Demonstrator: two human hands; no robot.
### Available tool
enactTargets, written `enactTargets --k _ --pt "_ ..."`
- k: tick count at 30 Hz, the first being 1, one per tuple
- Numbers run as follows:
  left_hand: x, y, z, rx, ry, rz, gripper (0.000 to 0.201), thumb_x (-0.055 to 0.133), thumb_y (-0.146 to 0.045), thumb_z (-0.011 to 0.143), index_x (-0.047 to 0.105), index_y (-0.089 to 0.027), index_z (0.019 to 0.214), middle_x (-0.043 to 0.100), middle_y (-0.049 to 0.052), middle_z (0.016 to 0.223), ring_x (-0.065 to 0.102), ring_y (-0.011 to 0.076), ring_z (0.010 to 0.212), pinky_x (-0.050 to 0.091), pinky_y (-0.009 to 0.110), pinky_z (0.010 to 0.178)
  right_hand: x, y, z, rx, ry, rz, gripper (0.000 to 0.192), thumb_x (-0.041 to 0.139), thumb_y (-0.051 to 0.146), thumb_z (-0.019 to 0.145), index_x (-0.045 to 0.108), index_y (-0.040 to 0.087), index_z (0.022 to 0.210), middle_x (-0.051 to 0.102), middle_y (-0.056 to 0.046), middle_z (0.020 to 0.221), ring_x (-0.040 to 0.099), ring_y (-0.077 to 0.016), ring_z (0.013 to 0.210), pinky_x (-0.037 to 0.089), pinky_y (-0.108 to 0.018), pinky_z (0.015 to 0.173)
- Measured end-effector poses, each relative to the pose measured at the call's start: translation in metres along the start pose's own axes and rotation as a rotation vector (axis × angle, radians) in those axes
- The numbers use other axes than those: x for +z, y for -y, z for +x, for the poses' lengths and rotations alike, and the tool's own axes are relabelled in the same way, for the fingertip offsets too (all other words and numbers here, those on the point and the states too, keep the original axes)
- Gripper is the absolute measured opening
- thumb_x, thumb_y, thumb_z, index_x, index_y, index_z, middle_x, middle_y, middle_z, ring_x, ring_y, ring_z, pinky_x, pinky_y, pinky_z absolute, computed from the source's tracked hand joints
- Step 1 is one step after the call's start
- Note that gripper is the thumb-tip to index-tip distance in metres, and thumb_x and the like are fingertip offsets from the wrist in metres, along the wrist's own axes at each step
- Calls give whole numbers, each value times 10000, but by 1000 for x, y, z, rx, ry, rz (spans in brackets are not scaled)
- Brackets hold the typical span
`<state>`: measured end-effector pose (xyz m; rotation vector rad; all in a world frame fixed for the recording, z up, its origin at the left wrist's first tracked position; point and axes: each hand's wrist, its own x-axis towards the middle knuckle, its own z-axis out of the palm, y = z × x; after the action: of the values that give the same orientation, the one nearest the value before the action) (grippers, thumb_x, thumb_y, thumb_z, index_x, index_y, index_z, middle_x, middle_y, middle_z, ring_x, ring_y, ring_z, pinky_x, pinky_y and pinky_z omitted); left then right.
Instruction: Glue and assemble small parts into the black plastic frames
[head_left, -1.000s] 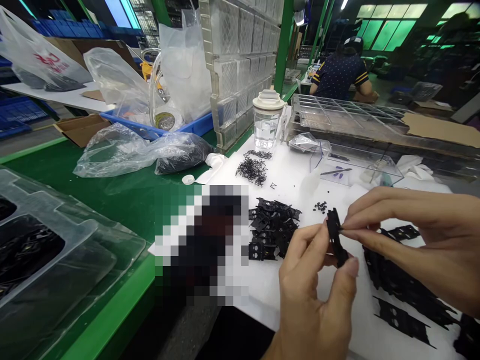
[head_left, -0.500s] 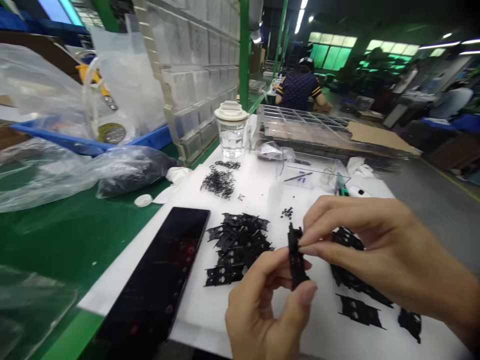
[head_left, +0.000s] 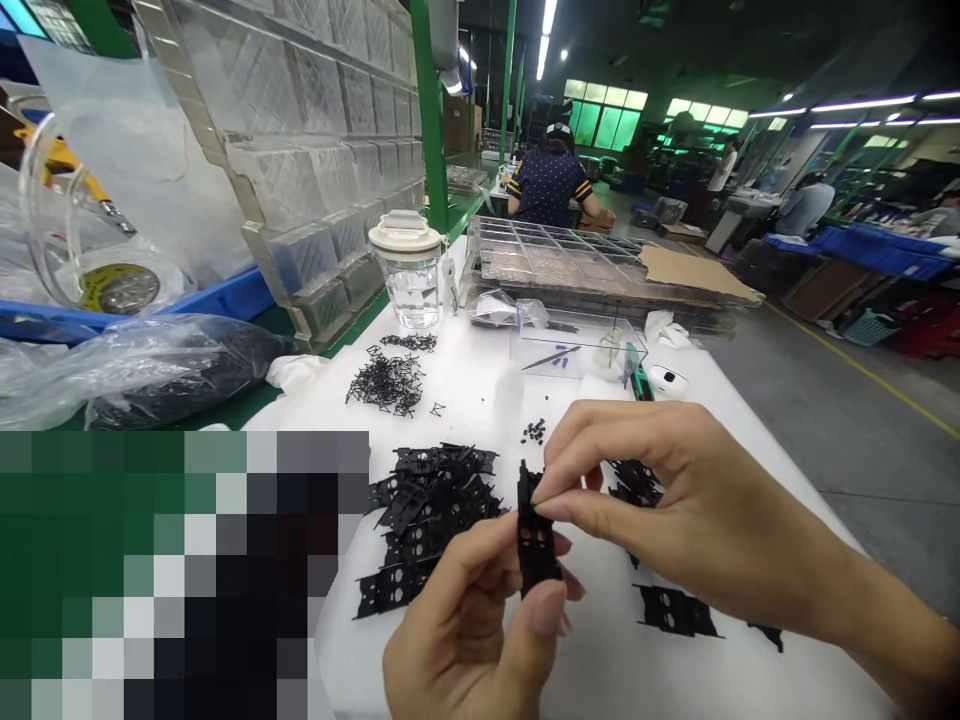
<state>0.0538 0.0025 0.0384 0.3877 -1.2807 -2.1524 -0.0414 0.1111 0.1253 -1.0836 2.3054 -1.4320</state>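
Between the thumb and fingers of my left hand [head_left: 480,625] a black plastic part [head_left: 535,555] with small round holes stands upright. My right hand [head_left: 667,490] pinches thumb and forefinger together against the upper right side of this part; whatever lies between those fingertips is hidden. A pile of similar black plastic pieces [head_left: 435,500] lies left of my hands. More flat black pieces [head_left: 675,610] lie beneath and beside my right forearm. Just beyond the held part is a small scatter of tiny black bits [head_left: 534,432].
Thin black wire-like pieces [head_left: 386,383] are heaped near a lidded clear cup [head_left: 409,270]. A clear plastic box [head_left: 577,350] and stacked clear trays [head_left: 570,250] stand farther back. Clear bins [head_left: 322,170] rise at left. A co-worker [head_left: 551,180] sits beyond. Pixelation covers the lower left.
The view has swung to the right, so the scene sits farther left. Both hands keep their hold at the black part. The phone's area at lower left is now pixelated.
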Motion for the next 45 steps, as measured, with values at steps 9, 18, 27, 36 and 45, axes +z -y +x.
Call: enactTargets --k 9,18,27,36,45 --pt "3 2 -2 7 -72 46 276 913 -381 761 813 -207 952 765 4 781 595 84 533 569 182 552 2 -4 1 5 -28 -41 114 746 166 914 779 228 826 736 15 858 628 -120 781 497 -238 685" --pt "-3 3 1 61 -55 204 185 892 -310 778 820 -230 929 740 -8 726 676 133 622 605 221 636 6 -7 -1 -65 -28 -114 175 698 149 949 711 205 783 713 27 881 657 -106 800 494 -229 697" --pt "-3 0 4 108 -14 283 146 875 -245 777 821 -242 912 760 -8 726 688 154 610 608 234 593 9 -13 -3 -95 -12 -125 161 670 103 953 685 187 817 693 24 880 642 -101 799 485 -235 738" --pt "-2 -3 1 66 -12 236 180 886 -281 776 805 -206 919 746 7 708 691 155 631 600 242 618 7 -15 -2 57 2 -4 105 740 200 925 740 241 829 699 32 836 627 -107 772 483 -215 703" --pt "-11 2 3 0 197 -22 187 849 -308 843 799 -190 979 738 32 733 651 128 560 478 206 476 7 -38 -7 248 76 120 364 750 475 930 681 337 1259 722 -25 975 724 -195 893 606 -222 683"
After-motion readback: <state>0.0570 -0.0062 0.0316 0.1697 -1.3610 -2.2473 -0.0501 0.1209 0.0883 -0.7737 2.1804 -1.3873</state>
